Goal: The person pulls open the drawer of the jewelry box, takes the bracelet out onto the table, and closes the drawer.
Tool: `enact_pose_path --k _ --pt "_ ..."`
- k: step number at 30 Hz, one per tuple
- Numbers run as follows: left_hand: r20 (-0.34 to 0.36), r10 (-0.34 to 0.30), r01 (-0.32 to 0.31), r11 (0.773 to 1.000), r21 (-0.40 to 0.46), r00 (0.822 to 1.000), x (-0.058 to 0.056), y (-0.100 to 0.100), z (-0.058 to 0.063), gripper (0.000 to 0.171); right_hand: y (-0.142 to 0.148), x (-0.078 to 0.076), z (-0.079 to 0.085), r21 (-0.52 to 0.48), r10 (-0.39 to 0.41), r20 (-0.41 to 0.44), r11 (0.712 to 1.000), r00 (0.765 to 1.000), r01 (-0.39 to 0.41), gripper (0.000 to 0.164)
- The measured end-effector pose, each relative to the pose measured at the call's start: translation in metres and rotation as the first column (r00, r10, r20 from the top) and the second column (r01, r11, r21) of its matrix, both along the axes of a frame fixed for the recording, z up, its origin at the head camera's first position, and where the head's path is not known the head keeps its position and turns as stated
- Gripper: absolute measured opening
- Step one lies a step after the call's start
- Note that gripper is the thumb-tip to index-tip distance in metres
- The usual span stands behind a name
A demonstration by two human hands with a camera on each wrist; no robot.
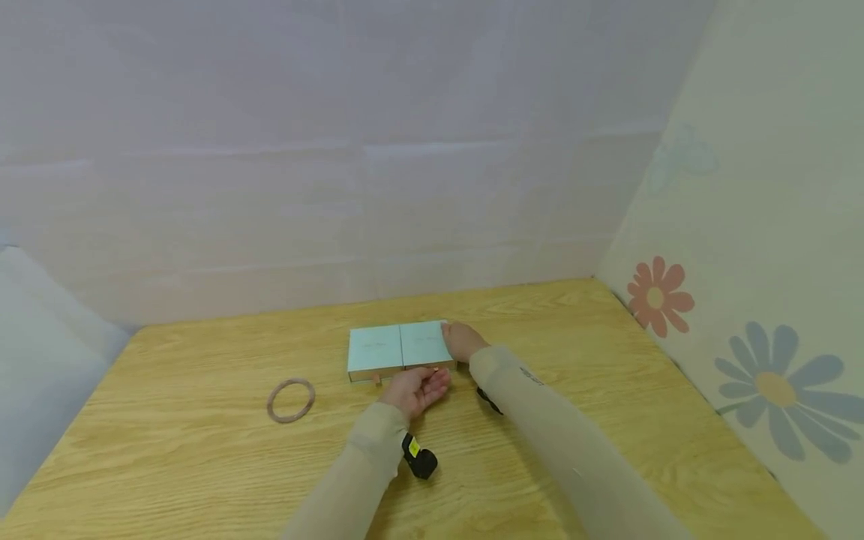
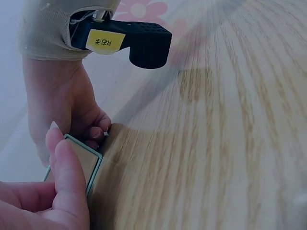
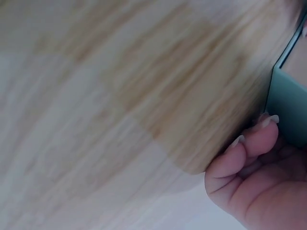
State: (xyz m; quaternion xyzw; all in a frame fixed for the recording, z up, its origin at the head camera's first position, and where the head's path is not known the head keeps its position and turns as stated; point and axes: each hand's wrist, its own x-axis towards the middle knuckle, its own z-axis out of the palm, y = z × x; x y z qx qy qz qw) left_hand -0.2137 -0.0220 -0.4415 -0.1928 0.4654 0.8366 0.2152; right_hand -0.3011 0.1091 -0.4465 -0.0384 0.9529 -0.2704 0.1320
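Note:
Two pale blue drawer boxes stand side by side on the wooden table: the left box [image 1: 375, 347] and the right box [image 1: 424, 341], both with tan fronts. My right hand [image 1: 464, 343] grips the right box at its right end, fingers curled low against the teal side wall [image 3: 288, 105]. At the front of that box is my left hand [image 1: 415, 390], palm turned up. Its thumb and fingers [image 2: 69, 177] come together at the tan front, pinching the small orange pull tab [image 1: 436, 368], which they mostly cover. A similar pull tab [image 1: 377, 380] hangs from the left box.
A brownish-pink ring [image 1: 291, 400] lies on the table [image 1: 189, 435] to the left of the boxes. Pale sheeting [image 1: 304, 187] rises behind the table, and a flower-printed panel [image 1: 756, 247] stands along the right edge. Each wrist carries a small black camera [image 1: 420, 459].

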Motion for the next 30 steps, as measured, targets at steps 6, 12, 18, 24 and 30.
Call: enact_pose_path --k 6,12,18,24,30 --pt "-0.030 -0.024 0.023 0.999 -0.029 0.999 0.007 -0.011 0.004 0.033 0.000 0.004 0.004 0.004 0.015 0.010 1.000 1.000 -0.015 0.059" --pt "-0.066 -0.050 0.044 0.995 -0.090 0.997 0.019 -0.030 0.007 0.025 0.005 0.004 0.004 -0.012 0.010 0.047 1.000 0.999 -0.009 0.062" --pt "-0.130 -0.053 0.033 0.988 -0.152 0.990 0.028 -0.051 0.012 0.025 0.010 0.003 0.001 -0.064 -0.017 0.073 0.998 0.997 0.022 0.063" --pt "-0.225 -0.037 -0.022 0.966 -0.257 0.974 0.033 -0.071 0.022 0.032 0.019 0.009 0.002 -0.189 -0.031 0.021 0.981 0.999 0.035 0.058" --pt "-0.248 -0.008 -0.067 0.955 -0.291 0.969 0.036 -0.082 0.030 0.035 0.027 0.020 0.009 -0.299 -0.044 0.021 0.953 0.999 0.048 0.059"
